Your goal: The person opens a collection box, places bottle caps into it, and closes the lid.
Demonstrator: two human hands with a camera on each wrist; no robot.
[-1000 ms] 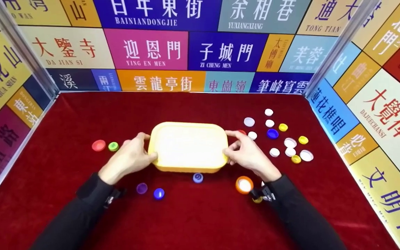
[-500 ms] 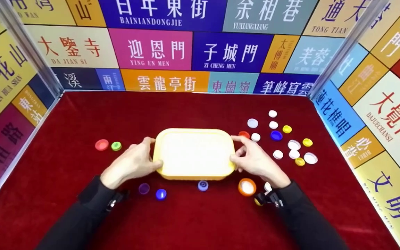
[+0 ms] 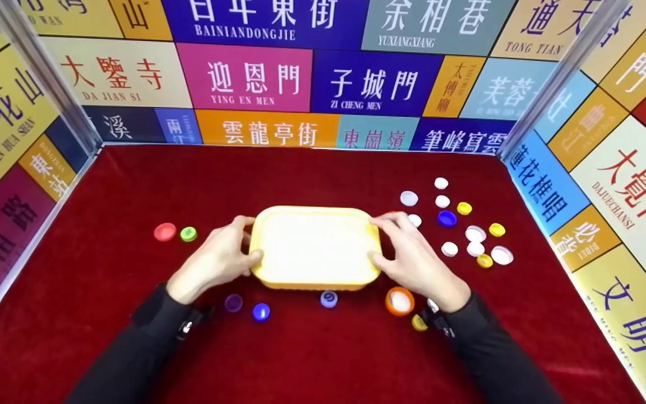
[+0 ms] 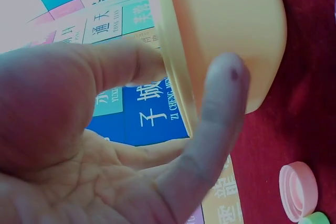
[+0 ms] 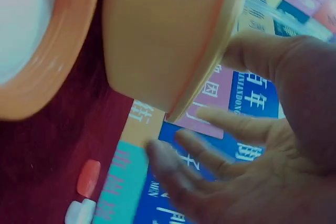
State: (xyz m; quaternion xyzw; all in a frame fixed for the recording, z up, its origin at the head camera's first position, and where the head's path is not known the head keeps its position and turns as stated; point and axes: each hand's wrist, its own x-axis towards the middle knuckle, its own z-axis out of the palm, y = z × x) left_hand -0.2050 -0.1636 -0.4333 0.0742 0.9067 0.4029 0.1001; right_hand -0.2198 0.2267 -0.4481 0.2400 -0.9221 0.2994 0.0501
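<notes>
A yellow rectangular tub [image 3: 314, 209] with a pale, empty inside sits on the red cloth in the middle. My left hand [image 3: 247, 241] grips its left end, the thumb on the near rim and a finger at the far corner. In the left wrist view the left hand [image 4: 189, 72] has its thumb on the tub [image 4: 226, 30] wall and a finger over the rim. My right hand [image 3: 378, 238] holds the right end the same way. In the right wrist view the right hand [image 5: 210, 103] has its thumb at the tub [image 5: 157, 40] rim and the fingers spread below.
Bottle caps lie around: red [image 3: 164, 231] and green [image 3: 188, 234] at left, and purple [image 3: 233, 302], blue [image 3: 261, 312] and lilac [image 3: 328, 298] in front. An orange cap [image 3: 399, 301] is by my right wrist. Several white, yellow and blue caps [image 3: 469, 233] are at right. Sign-covered walls enclose three sides.
My right hand has slid further over the tub's right rim and now hides most of the red cap behind it. The tub and my left hand have barely shifted.
</notes>
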